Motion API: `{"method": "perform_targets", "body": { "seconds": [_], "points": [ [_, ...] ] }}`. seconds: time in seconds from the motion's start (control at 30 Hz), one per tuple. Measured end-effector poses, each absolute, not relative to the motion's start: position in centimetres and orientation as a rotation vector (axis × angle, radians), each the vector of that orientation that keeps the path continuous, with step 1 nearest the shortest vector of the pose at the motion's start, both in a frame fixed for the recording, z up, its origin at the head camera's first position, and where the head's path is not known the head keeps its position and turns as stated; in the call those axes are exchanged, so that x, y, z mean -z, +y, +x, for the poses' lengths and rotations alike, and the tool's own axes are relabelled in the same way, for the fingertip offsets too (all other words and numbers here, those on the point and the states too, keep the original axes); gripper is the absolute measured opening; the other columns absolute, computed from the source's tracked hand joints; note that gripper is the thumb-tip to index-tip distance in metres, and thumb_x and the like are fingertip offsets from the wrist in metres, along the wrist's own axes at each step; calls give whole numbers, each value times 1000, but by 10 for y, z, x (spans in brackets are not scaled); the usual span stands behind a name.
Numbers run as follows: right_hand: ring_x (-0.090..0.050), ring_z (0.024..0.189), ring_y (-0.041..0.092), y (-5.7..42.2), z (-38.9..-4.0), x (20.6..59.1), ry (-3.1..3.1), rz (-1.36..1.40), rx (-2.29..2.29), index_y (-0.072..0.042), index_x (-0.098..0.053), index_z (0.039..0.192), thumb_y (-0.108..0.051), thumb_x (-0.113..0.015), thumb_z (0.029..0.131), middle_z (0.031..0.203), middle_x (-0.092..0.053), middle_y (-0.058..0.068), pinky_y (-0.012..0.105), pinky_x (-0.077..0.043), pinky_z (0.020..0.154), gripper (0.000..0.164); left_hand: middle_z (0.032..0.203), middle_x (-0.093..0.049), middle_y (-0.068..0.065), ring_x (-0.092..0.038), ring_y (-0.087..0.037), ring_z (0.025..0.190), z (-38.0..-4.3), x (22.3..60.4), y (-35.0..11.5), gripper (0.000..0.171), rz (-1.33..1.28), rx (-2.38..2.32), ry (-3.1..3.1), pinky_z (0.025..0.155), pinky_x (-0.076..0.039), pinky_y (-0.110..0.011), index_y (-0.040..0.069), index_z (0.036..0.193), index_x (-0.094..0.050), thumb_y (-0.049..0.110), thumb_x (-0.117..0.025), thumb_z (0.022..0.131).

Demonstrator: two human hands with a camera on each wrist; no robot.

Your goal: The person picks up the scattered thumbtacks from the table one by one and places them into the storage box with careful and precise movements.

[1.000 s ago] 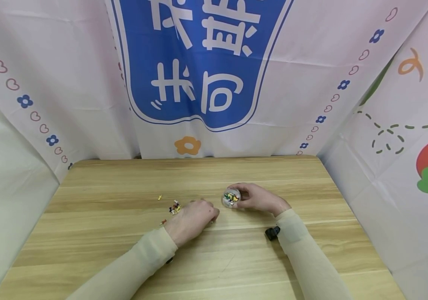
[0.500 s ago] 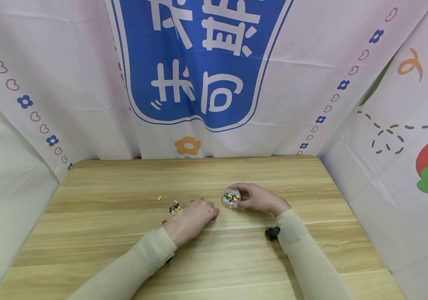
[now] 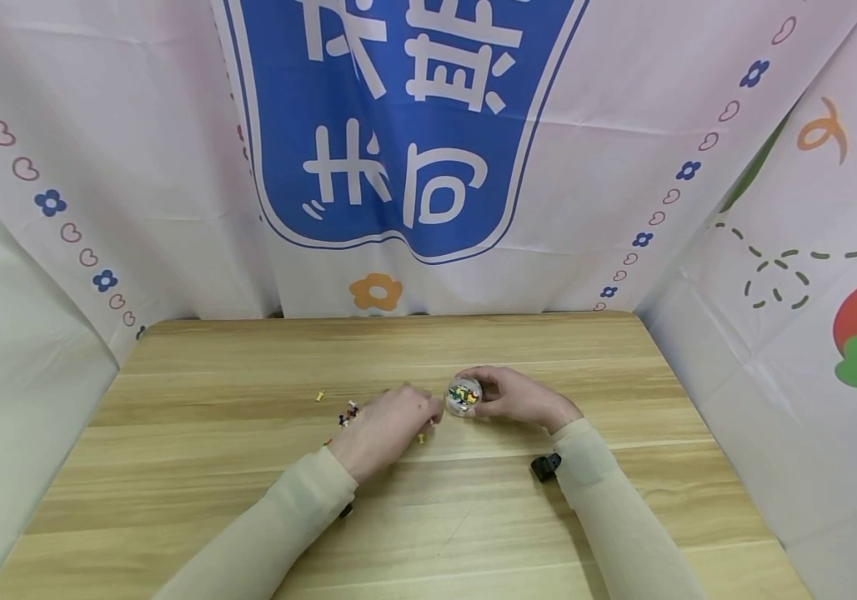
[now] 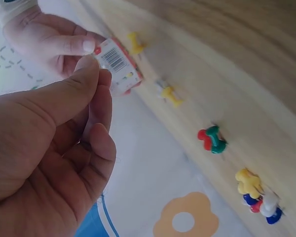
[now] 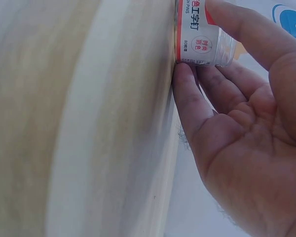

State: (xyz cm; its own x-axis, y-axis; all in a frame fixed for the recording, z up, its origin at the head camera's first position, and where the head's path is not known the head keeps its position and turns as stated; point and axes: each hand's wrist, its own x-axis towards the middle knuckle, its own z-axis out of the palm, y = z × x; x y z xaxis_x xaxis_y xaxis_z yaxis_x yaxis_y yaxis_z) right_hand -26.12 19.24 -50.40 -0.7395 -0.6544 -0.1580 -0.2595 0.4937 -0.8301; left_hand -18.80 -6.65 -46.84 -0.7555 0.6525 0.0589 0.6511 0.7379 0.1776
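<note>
My right hand (image 3: 518, 398) holds a small clear round jar (image 5: 203, 42) upright on the table, thumb on one side and fingers on the other. Several coloured push pins lie inside it, and its white-and-red label shows in both wrist views. Just left of the jar is my left hand (image 3: 389, 427), thumb and index fingertips pinched together. A push pin seems to be between them, mostly hidden, its colour unclear. One yellow push pin (image 3: 422, 438) lies on the table below those fingertips. A green push pin (image 4: 216, 140) and a red one lie together in the left wrist view.
Behind the left hand lies a loose cluster of push pins (image 3: 349, 414) in several colours. A single yellow pin (image 3: 320, 395) sits farther left. The wooden table (image 3: 608, 350) ends at a printed cloth backdrop (image 3: 548, 283), with cloth walls on both sides.
My left hand has come slightly up and to the right, closer to the jar, uncovering the yellow push pin below its fingertips. The right hand and the jar stay in place.
</note>
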Motion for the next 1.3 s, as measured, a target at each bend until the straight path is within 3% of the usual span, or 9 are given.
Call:
{"method": "perform_targets", "body": {
  "seconds": [0.67,0.87,1.07,1.3],
  "points": [
    [-62,120,12,194,-262,507,2300,-729,1148,-18,-53,150,-18,-80,91,139,-62,-4,36,-48,105,65,99,-72,5,-67,-15,93,-211,462,-40,15,976,-537,3018,82,-57,-33,17,109,-75,15,-75,94],
    [-64,115,15,193,-262,508,2283,-752,1184,-15,-54,149,-17,-81,90,135,-65,-2,37,-51,101,65,98,-73,4,-67,-15,91,-213,465,-29,13,923,-572,3040,80,-57,-35,17,109,-77,17,-72,96],
    [-64,116,16,193,-262,507,2277,-740,1191,-14,-55,148,-16,-80,90,135,-66,-1,37,-51,101,64,91,-72,4,-65,-10,80,-215,470,-21,11,885,-584,3049,74,-57,-29,16,106,-77,19,-74,96],
    [-63,117,16,193,-261,507,2263,-726,1203,-14,-55,149,-14,-80,90,135,-65,0,36,-51,101,64,91,-72,3,-65,-9,79,-218,475,-19,11,899,-596,3045,72,-56,-27,15,106,-76,19,-74,96]
  ]
}}
